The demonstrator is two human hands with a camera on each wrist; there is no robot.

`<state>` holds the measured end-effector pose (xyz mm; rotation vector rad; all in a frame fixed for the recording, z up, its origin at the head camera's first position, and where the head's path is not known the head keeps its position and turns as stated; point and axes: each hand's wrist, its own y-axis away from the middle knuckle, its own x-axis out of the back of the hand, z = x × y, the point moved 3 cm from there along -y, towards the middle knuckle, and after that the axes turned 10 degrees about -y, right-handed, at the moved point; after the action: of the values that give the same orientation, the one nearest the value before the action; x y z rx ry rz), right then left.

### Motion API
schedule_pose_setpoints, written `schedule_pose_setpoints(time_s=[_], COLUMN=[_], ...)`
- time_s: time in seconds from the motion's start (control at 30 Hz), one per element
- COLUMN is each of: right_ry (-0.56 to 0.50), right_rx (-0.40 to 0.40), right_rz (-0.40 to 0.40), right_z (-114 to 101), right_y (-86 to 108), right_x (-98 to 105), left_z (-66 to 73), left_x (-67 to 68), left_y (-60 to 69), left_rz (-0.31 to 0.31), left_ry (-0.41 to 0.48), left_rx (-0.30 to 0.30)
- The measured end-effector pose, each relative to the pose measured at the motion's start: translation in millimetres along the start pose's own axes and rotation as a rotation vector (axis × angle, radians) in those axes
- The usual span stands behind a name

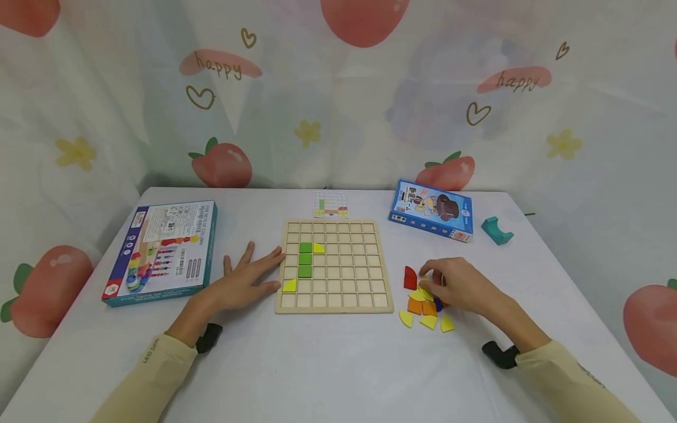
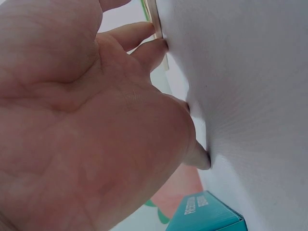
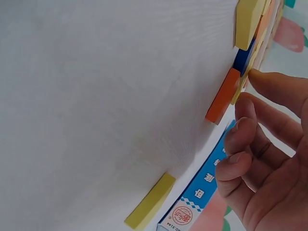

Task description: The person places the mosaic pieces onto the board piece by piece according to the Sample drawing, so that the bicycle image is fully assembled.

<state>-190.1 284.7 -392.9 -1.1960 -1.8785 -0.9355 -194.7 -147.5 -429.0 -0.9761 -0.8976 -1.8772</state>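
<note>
Although my right hand (image 1: 453, 285) is narrowed beside a yellow tile (image 1: 427, 296), I cannot tell whether it's held, and crowded fingertips could scatter neighbouring orange tiles (image 1: 415, 306).

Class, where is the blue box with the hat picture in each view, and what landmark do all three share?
Head: blue box, right of centre, beyond the right hand.
Left wrist: not in it.
Right wrist: its blue side, lower middle.
Shared landmark: white tablecloth.

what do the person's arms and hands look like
The left sleeve and right sleeve are beige, with small dark lettering near the left cuff. A black piece shows beside each cuff. The left hand and right hand wear no gloves.
</note>
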Motion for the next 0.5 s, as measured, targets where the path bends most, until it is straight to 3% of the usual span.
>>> schedule_pose_setpoints(time_s=[0.5], right_ry=[0.029], right_rx=[0.003], right_rz=[0.022], right_z=[-1.2], right_y=[-1.7], right_x=[-2.2], left_z=[-0.6], left_x=[-0.5], left_y=[-0.5], left_rz=[0.002], left_ry=[-0.008], left_rx=[0.0])
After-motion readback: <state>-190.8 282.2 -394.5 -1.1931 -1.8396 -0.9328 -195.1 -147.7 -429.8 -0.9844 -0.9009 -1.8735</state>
